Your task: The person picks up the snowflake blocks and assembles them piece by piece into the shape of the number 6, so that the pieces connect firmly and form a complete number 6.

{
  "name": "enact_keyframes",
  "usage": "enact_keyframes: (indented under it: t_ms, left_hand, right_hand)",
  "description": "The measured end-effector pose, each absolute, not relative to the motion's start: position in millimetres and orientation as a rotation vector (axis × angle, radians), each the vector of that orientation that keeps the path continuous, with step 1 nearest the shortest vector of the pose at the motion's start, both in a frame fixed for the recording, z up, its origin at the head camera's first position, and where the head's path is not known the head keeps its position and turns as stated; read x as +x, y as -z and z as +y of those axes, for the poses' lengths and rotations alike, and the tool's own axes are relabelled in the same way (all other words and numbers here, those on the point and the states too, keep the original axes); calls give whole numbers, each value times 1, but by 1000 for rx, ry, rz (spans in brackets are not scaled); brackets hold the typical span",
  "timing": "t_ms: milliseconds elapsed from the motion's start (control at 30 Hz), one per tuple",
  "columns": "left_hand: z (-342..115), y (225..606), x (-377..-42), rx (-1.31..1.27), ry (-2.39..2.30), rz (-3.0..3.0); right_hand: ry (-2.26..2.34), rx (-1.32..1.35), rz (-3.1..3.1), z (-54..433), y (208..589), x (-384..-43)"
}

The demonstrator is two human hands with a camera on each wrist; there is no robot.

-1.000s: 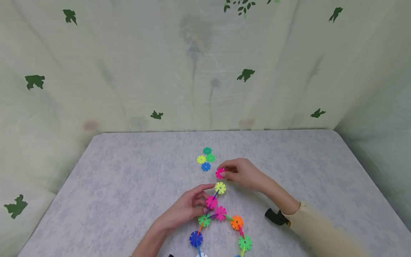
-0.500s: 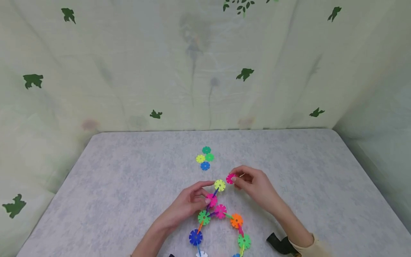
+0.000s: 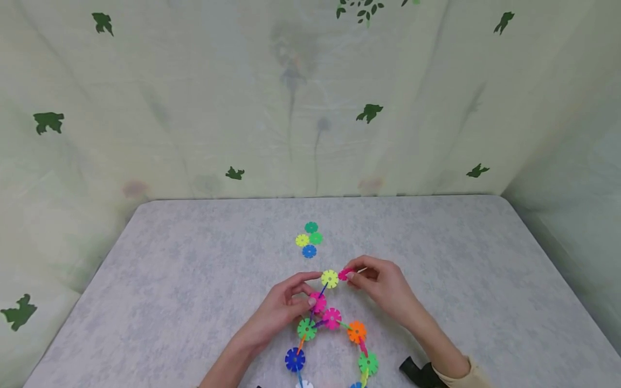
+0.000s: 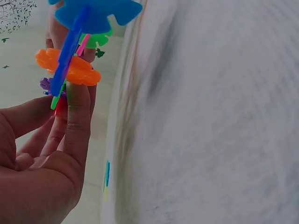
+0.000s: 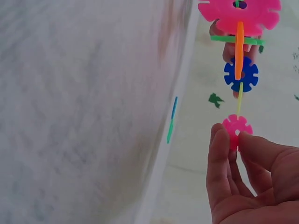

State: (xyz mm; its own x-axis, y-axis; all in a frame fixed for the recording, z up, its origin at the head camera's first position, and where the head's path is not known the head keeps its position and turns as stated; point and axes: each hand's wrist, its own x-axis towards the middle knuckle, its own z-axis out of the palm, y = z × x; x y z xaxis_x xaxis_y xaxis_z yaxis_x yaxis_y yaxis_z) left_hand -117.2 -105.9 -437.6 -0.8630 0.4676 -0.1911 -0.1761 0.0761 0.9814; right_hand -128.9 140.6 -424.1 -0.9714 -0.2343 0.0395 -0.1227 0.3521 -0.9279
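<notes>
Between thumb and fingertips my right hand (image 3: pixel 383 283) pinches a pink notched plastic disc (image 3: pixel 345 274), turned nearly edge-on. That disc meets the right edge of a yellow notched disc (image 3: pixel 330 278). My left hand (image 3: pixel 281 306) holds a pink disc (image 3: pixel 318 303) in the joined chain, its index finger reaching to the yellow disc. Lower in the chain are a green disc (image 3: pixel 306 329), a dark blue disc (image 3: pixel 295 359), another pink disc (image 3: pixel 332 319) and an orange disc (image 3: pixel 357 332). The right wrist view shows the pinched pink disc (image 5: pixel 237 127) in line below a thin yellow piece.
Loose discs lie farther back on the grey table (image 3: pixel 218 242): a teal one (image 3: pixel 311 227), a yellow one (image 3: pixel 302 240), and green and blue ones beside them. The chain runs out of the head view at the bottom. A pale curtain (image 3: pixel 194 108) hangs behind.
My right hand has moved right and toward me with the pink disc, then slightly left against the yellow disc, turning the pink disc edge-on. My left hand has stayed nearly in place.
</notes>
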Motion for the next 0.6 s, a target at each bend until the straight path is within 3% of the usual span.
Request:
enact_keyframes:
  t_ms: [600]
  left_hand:
    - [-105, 439, -117, 260, -1861, 1900]
  right_hand:
    - [1825, -398, 2373, 136, 422, -126]
